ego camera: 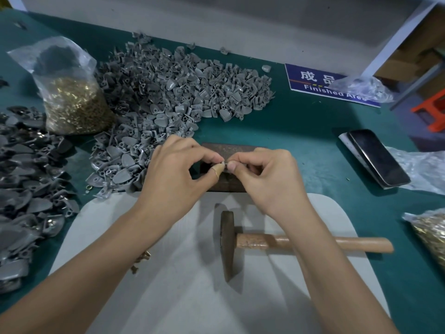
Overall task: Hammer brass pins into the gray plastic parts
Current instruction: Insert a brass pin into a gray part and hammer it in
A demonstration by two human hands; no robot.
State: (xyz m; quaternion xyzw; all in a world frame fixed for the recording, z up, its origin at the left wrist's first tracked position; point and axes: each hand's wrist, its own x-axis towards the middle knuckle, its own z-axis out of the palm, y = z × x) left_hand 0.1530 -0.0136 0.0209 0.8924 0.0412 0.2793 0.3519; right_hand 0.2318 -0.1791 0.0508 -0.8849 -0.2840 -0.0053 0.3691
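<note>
Over a dark metal block (231, 150), my left hand (178, 174) and my right hand (269, 174) meet fingertip to fingertip. The left hand, its thumb taped, pinches a small gray plastic part (222, 163). The right hand pinches something tiny against that part, too small to make out. A hammer (243, 241) with a wooden handle lies on the white mat (192, 285) below my hands, untouched. A large heap of gray plastic parts (168, 100) spreads behind the left hand. A clear bag of brass pins (72, 102) stands at the left.
A darker heap of parts (26, 189) lies along the left edge. A phone (378, 157) rests on a plastic sheet at the right. A second bag of brass pins (431, 232) sits at the right edge. A blue "Finished Area" sign (317, 83) lies at the back right.
</note>
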